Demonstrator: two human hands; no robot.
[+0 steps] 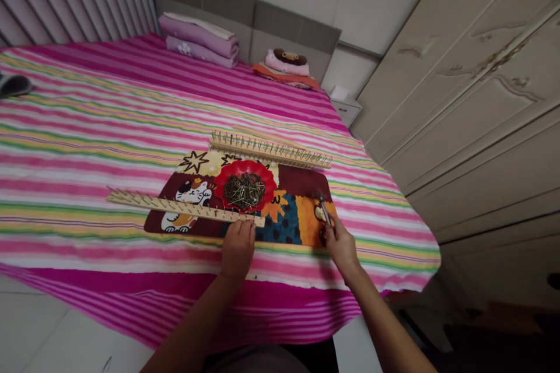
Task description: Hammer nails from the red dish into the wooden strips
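My left hand (238, 247) is closed at the right end of a narrow wooden strip (192, 209), its fingertips against the near edge. A row of nails stands up along the strip; whether a nail is between my fingers is too small to see. In my right hand (343, 247) is a hammer (325, 210), held by its handle with the head pointing away from me, over the mat's right side. Just behind the strip sits a red scalloped bowl (222, 182) full of loose nails (245, 191).
Beneath everything lies a patterned mat (304, 182) with a cat picture, on a bed with a striped sheet (109, 157). More nail-studded wooden strips (271, 152) lie behind the bowl. Folded bedding (201, 41) rests by the headboard. A wardrobe (472, 81) stands at right.
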